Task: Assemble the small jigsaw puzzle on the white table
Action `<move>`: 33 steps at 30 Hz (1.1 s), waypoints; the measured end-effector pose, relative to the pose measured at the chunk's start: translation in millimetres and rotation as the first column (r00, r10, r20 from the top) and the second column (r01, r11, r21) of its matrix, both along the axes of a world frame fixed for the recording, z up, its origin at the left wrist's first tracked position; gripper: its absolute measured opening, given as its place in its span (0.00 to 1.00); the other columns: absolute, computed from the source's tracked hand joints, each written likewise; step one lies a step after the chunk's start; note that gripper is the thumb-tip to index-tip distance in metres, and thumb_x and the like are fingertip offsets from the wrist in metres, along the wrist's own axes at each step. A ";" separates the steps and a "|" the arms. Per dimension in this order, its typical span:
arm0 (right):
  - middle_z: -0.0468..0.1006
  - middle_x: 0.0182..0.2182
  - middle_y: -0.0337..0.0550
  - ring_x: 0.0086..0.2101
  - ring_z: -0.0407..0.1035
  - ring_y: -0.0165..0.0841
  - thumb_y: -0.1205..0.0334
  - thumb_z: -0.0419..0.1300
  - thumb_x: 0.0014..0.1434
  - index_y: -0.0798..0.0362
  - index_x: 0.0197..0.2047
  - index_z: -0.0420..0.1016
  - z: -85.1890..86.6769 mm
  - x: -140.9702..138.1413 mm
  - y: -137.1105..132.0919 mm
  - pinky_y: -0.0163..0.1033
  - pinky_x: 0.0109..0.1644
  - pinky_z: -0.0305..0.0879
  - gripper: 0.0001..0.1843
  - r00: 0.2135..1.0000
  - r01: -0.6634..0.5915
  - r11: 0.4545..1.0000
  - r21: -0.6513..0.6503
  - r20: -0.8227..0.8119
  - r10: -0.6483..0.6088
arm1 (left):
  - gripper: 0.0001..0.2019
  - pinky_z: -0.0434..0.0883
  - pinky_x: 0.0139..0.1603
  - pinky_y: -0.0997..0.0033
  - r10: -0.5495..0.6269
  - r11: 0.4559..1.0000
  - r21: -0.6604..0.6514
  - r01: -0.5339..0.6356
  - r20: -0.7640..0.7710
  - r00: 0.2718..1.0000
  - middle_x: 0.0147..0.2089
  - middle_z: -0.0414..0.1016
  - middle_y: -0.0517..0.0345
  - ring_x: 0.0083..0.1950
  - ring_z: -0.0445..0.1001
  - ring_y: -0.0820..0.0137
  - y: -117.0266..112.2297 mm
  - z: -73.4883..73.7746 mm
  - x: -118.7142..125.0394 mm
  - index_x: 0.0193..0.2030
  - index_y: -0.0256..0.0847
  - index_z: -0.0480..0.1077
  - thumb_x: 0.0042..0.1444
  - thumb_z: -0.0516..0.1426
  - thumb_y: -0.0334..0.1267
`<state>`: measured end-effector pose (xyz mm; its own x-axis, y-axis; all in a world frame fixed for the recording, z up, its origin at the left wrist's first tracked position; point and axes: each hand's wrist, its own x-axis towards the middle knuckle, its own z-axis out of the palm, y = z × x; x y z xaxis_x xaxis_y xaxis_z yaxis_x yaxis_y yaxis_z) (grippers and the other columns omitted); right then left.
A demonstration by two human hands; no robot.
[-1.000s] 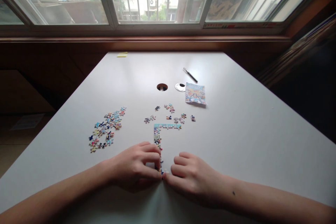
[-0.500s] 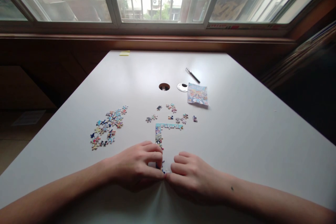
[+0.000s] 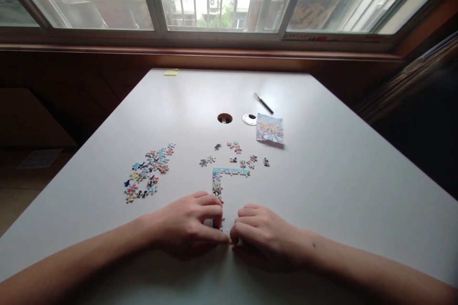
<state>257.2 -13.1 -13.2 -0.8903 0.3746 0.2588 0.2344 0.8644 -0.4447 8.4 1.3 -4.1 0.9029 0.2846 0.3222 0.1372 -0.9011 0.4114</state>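
On the white surface (image 3: pixel 332 176), an angled strip of joined puzzle pcs (image 3: pixel 216 185) is laid approx. midway btwn the L & R edges. Its long leg is pointed from the hands twd the far edge; its short leg (image 3: pixel 232 171) is turned off at the far end twd the R edge, approx. parallel to the far edge. The lower part of the long leg is partly covered by the L hand (image 3: pixel 195 217), so that hand is nearer: fingers are bent down at the strip, thumb stretched twd the R edge. The R hand (image 3: pixel 263 228) is held just beside, on the R-edge side, fingers curled, thumb & index brought close to the L thumb tip nr the strip's near end. Whether a pc is pinched by either hand can't be told.

Loose pcs (image 3: pixel 143 175) are spread nearer the L edge, well apart from both hands. A few scattered pcs (image 3: pixel 234 147) are seen just beyond the short leg. Farther on, a printed packet (image 3: pixel 270 128) is set right by a metal ring (image 3: pixel 247 119), w/ a pen (image 3: pixel 264 103) beyond. A yellow note (image 3: pixel 171 72) is placed nr the far L corner.
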 end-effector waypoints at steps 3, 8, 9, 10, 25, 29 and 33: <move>0.71 0.26 0.40 0.29 0.63 0.31 0.62 0.55 0.62 0.53 0.36 0.68 -0.8 2.7 1.9 0.37 0.35 0.59 0.04 0.998 -0.036 0.997 -0.071 -0.051 0.032 | 0.15 0.69 0.52 0.59 0.002 1.000 -0.006 -0.002 0.011 1.000 0.41 0.73 0.53 0.48 0.70 0.62 0.1 -0.2 0.0 0.51 0.47 0.71 0.57 0.58 0.33; 0.74 0.30 0.41 0.29 0.65 0.26 0.68 0.54 0.63 0.55 0.40 0.69 18.7 9.1 17.2 0.31 0.33 0.62 0.04 0.998 0.014 0.905 -0.426 -0.053 -0.040 | 0.14 0.69 0.52 0.60 0.004 1.000 0.001 -0.004 0.006 1.000 0.42 0.73 0.53 0.49 0.70 0.62 0.5 0.5 -0.5 0.50 0.47 0.72 0.57 0.58 0.33; 0.75 0.30 0.40 0.28 0.64 0.25 0.68 0.54 0.63 0.55 0.41 0.70 26.0 10.0 24.5 0.30 0.32 0.62 0.04 0.999 0.032 0.860 -0.509 0.001 -0.036 | 0.14 0.70 0.52 0.60 0.001 1.000 0.003 -0.001 0.002 1.000 0.42 0.73 0.53 0.49 0.70 0.62 0.7 0.8 -0.6 0.50 0.47 0.72 0.57 0.58 0.33; 0.74 0.30 0.39 0.28 0.64 0.25 0.68 0.54 0.64 0.55 0.41 0.71 33.2 10.4 33.6 0.30 0.31 0.62 0.05 0.998 0.057 0.837 -0.544 0.054 -0.032 | 0.14 0.70 0.51 0.61 -0.002 1.000 0.004 0.002 0.000 1.000 0.42 0.73 0.53 0.48 0.70 0.62 0.8 1.2 -0.7 0.50 0.47 0.72 0.57 0.59 0.34; 0.76 0.40 0.47 0.43 0.66 0.39 0.69 0.62 0.59 0.51 0.39 0.81 14.2 -39.1 168.2 0.44 0.47 0.62 0.08 0.912 0.399 0.910 0.114 0.058 -0.407 | 0.12 0.70 0.52 0.60 -0.014 1.000 -0.008 0.014 0.002 1.000 0.41 0.73 0.53 0.47 0.70 0.63 1.7 3.3 0.1 0.50 0.48 0.73 0.59 0.59 0.35; 0.76 0.35 0.46 0.37 0.67 0.35 0.71 0.62 0.56 0.55 0.36 0.78 19.3 -40.4 167.1 0.41 0.41 0.63 0.04 0.897 0.438 0.897 0.060 0.042 -0.441 | 0.12 0.69 0.51 0.60 -0.011 1.000 -0.003 0.011 0.000 1.000 0.41 0.73 0.53 0.47 0.69 0.63 1.0 4.0 -0.1 0.50 0.48 0.74 0.60 0.58 0.36; 0.75 0.31 0.40 0.27 0.65 0.28 0.66 0.56 0.63 0.54 0.46 0.76 27.7 -28.2 132.4 0.36 0.31 0.62 0.10 0.867 0.477 0.850 -0.223 -0.041 -0.497 | 0.12 0.70 0.48 0.61 -0.010 1.000 -0.002 0.010 0.003 1.000 0.40 0.72 0.52 0.46 0.69 0.63 1.0 3.8 -0.3 0.50 0.48 0.74 0.60 0.58 0.36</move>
<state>229.0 119.3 14.5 -0.5549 0.8063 0.2051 0.5508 0.5408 -0.6358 8.1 2.3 -0.3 0.9048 0.2760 0.3243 0.1270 -0.9018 0.4132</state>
